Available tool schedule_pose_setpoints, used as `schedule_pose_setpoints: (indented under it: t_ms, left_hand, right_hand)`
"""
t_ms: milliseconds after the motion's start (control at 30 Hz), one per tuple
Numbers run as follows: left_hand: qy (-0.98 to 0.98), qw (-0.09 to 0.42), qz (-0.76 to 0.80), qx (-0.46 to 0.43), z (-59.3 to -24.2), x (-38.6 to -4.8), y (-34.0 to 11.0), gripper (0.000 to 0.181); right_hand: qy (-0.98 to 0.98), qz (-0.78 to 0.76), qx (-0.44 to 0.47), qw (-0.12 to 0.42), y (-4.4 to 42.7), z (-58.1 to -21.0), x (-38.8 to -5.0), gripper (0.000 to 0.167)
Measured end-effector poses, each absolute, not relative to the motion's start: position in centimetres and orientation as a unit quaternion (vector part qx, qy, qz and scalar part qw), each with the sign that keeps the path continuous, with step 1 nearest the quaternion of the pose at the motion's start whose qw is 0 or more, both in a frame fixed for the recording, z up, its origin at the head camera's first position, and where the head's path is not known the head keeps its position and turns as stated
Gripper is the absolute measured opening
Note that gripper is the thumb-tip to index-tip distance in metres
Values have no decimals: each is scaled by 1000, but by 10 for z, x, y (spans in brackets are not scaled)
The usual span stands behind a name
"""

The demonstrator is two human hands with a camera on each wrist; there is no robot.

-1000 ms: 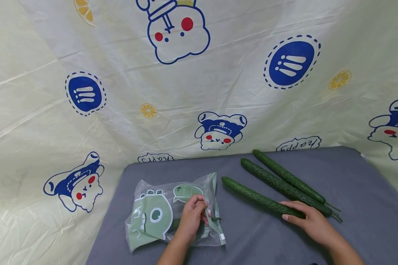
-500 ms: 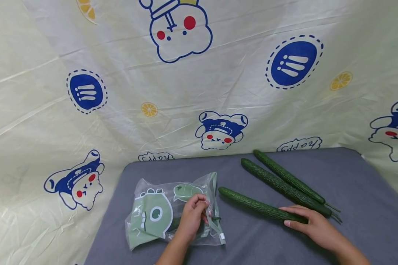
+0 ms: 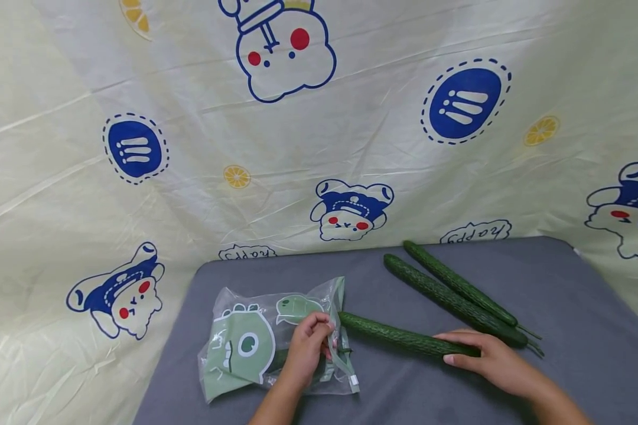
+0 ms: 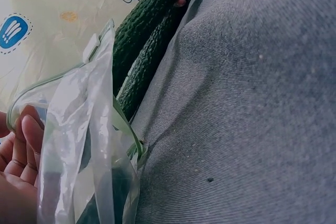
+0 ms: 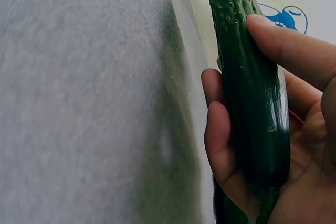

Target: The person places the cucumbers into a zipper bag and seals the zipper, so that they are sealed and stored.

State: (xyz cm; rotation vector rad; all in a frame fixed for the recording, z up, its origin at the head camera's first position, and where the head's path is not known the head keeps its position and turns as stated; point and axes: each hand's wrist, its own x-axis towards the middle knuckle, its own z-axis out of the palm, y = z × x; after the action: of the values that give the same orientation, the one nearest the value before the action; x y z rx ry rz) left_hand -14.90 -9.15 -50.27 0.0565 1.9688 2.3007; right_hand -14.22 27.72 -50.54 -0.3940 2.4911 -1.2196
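Left hand (image 3: 309, 347) pinching the edge of a clear, green-printed plastic bag (image 3: 247, 342), right hand (image 3: 493, 361) gripping a long, bumpy green cucumber (image 3: 393, 336), tip at the bag's mouth, two similar green cucumbers (image 3: 440, 291) right of the bag.

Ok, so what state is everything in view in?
Slider zip bag: open, rim held by left hand
Bagged cucumber: inside, stem near the mouth
Held cucumber: gripped by right hand, tip at the bag's mouth
Two loose cucumbers: lying side by side
Gray tablecloth: spread, slightly wrinkled
Printed backdrop sheet: hanging, creased
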Motion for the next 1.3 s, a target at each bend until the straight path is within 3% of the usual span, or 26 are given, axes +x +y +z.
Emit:
schedule_pose_setpoints:
  t_ms: [267, 1300]
  left_hand:
    - [653, 57, 755, 16, -503, -149, -92, 27]
    - [648, 60, 759, 9, -503, -148, -91, 29]
  right_hand:
    - [889, -398, -173, 147, 266, -507, -143, 43]
    - [854, -440, -182, 211, 191, -504, -166, 41]
